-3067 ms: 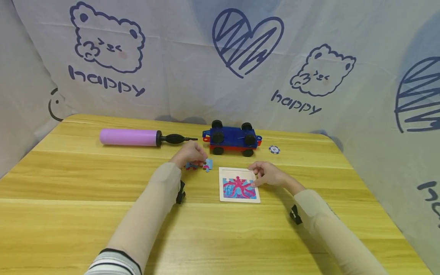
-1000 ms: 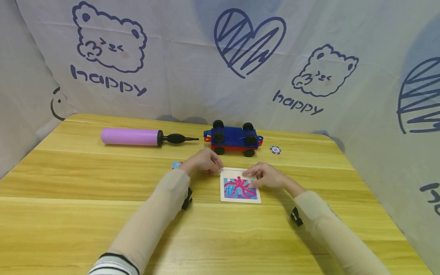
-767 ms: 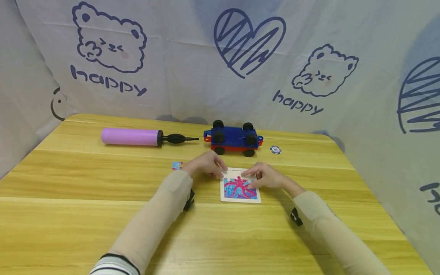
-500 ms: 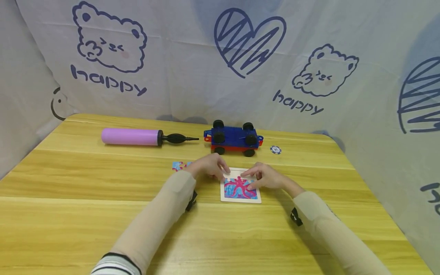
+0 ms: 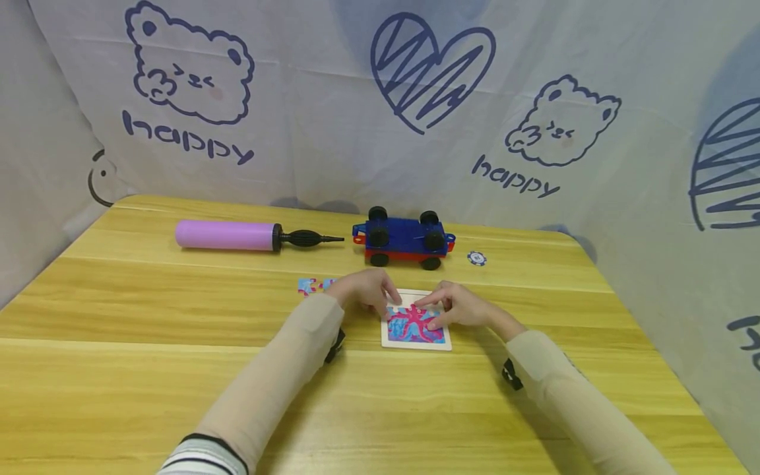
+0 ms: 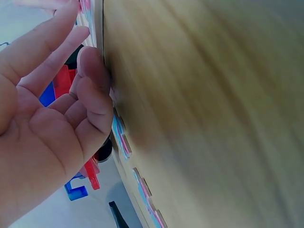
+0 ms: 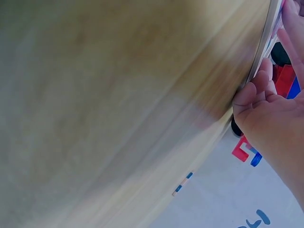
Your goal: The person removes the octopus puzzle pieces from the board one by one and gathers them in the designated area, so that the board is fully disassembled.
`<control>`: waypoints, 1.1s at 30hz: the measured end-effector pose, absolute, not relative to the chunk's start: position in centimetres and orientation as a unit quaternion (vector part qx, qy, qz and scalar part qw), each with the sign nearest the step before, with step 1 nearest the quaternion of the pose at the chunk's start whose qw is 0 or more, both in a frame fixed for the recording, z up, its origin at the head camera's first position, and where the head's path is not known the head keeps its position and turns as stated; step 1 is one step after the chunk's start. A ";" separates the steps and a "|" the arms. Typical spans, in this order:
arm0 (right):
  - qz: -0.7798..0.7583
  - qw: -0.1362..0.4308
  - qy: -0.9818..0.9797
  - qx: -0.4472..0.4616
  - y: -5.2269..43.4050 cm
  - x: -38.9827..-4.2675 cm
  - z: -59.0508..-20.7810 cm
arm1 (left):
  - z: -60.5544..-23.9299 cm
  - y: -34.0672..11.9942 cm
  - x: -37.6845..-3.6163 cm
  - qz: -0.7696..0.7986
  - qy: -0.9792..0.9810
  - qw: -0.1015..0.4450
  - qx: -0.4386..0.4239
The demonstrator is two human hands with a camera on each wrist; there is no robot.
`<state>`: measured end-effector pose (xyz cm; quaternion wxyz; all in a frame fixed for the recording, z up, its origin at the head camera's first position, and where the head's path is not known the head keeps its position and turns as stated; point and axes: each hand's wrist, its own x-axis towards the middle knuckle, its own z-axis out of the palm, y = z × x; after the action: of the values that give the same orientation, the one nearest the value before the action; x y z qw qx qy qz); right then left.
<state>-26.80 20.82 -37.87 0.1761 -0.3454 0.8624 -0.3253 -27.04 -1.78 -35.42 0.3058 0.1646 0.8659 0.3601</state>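
Sliding in from the loose pieces (image 5: 313, 285), the left hand (image 5: 363, 290) now presses extended fingers on the puzzle (image 5: 413, 324) beside the right hand (image 5: 458, 306), whose fingers also lie extended, seating a piece.

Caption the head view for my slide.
Both hands, left and right, press on the puzzle on the table.

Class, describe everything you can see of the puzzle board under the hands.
The puzzle board is a small, flat, pale-rimmed rectangle lying on the wooden table, showing a pink octopus on blue. Its far edge looks unfilled. The left hand touches its far left corner; the right hand rests fingers on its right side.
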 end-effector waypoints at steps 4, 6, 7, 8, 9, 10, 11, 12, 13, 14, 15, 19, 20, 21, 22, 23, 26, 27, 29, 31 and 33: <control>-0.327 0.178 0.861 -0.348 20.7 -26.7 -37.8 | -35.4 -1.8 -27.0 0.356 0.865 0.308 0.172; -0.327 0.179 0.861 -0.347 20.7 -26.6 -37.7 | -35.4 -1.8 -27.0 0.355 0.865 0.308 0.177; -0.327 0.179 0.861 -0.347 20.7 -26.6 -37.6 | -35.4 -1.8 -27.0 0.355 0.864 0.308 0.180; -0.326 0.179 0.861 -0.347 20.6 -26.6 -37.6 | -35.4 -1.8 -27.0 0.355 0.864 0.308 0.182; -0.325 0.180 0.862 -0.345 20.6 -26.5 -37.5 | -35.4 -1.8 -27.0 0.356 0.863 0.308 0.185; -0.324 0.181 0.862 -0.344 20.6 -26.5 -37.5 | -35.4 -1.8 -27.0 0.356 0.862 0.308 0.187; -0.323 0.181 0.863 -0.343 20.5 -26.5 -37.4 | -35.4 -1.8 -27.0 0.357 0.862 0.307 0.188; -0.322 0.182 0.864 -0.342 20.5 -26.5 -37.4 | -35.5 -1.8 -27.0 0.359 0.861 0.307 0.188; -0.320 0.182 0.864 -0.342 20.5 -26.4 -37.4 | -35.5 -1.8 -27.0 0.360 0.860 0.307 0.188; -0.319 0.182 0.865 -0.342 20.5 -26.4 -37.3 | -35.5 -1.7 -27.0 0.362 0.860 0.308 0.187; -0.318 0.182 0.865 -0.342 20.5 -26.4 -37.3 | -35.5 -1.7 -26.9 0.363 0.859 0.308 0.186; -0.318 0.182 0.864 -0.346 20.5 -26.3 -37.3 | -35.5 -1.6 -27.0 0.364 0.859 0.314 0.179; -0.318 0.181 0.863 -0.348 20.5 -26.3 -37.3 | -35.5 -1.5 -27.0 0.363 0.859 0.315 0.177; -0.318 0.180 0.862 -0.350 20.5 -26.3 -37.3 | -35.5 -1.5 -27.1 0.362 0.858 0.318 0.178; -0.318 0.179 0.862 -0.352 20.5 -26.4 -37.4 | -35.5 -1.5 -27.2 0.361 0.858 0.320 0.177; -0.318 0.178 0.862 -0.353 20.5 -26.4 -37.4 | -35.5 -1.5 -27.3 0.361 0.857 0.323 0.177; -0.318 0.176 0.861 -0.356 20.5 -26.4 -37.5 | -35.7 -1.5 -27.6 0.362 0.852 0.328 0.187; -0.318 0.177 0.860 -0.356 20.5 -26.4 -37.5 | -35.7 -1.5 -27.7 0.361 0.852 0.329 0.188; -0.320 0.179 0.859 -0.356 20.6 -26.4 -37.5 | -35.7 -1.5 -27.6 0.362 0.853 0.326 0.184; -0.322 0.180 0.858 -0.358 20.6 -26.4 -37.6 | -35.5 -1.3 -27.3 0.360 0.859 0.320 0.171; -0.323 0.181 0.856 -0.361 20.7 -26.4 -37.6 | -35.5 -1.3 -27.1 0.361 0.862 0.314 0.169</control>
<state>-26.42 20.66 -37.65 0.1810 -0.3606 0.8560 -0.3232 -27.12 -1.28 -35.46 0.3141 0.1689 0.8617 0.3610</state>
